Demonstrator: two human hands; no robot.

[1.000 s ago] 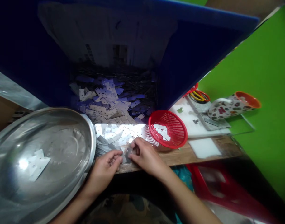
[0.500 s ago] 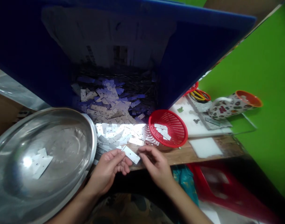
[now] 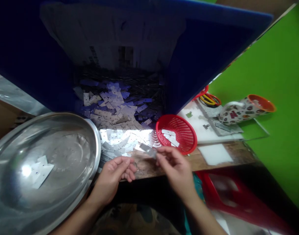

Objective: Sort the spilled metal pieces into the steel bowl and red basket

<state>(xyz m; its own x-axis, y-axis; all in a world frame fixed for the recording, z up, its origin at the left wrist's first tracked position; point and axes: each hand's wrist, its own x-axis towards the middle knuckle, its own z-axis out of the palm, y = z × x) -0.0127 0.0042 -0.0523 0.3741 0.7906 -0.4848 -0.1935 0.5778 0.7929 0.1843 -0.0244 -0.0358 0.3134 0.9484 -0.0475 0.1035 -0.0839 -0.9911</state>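
Observation:
A small flat metal plate (image 3: 147,149) is pinched at one end by my right hand (image 3: 175,166), tilted and slightly blurred, just above the table's front edge. My left hand (image 3: 118,171) is apart from it to the left, its fingers curled and thumb near the forefinger, with nothing visible in them. Beyond both hands, a heap of similar metal plates (image 3: 120,112) with small holes spills from the blue bin (image 3: 200,55). To the right, the red plastic basket (image 3: 190,133) has several plates in it.
A big steel bowl (image 3: 66,189) on the left has a few plates (image 3: 42,171) in it. On the right are a white foam pad (image 3: 215,154), a patterned mug (image 3: 234,112) lying on its side, and yellow-handled scissors (image 3: 207,99). A red stool (image 3: 227,189) stands below.
The plate has left my left hand and turned in my right hand, which has moved right and away. My left hand has stayed nearly in place.

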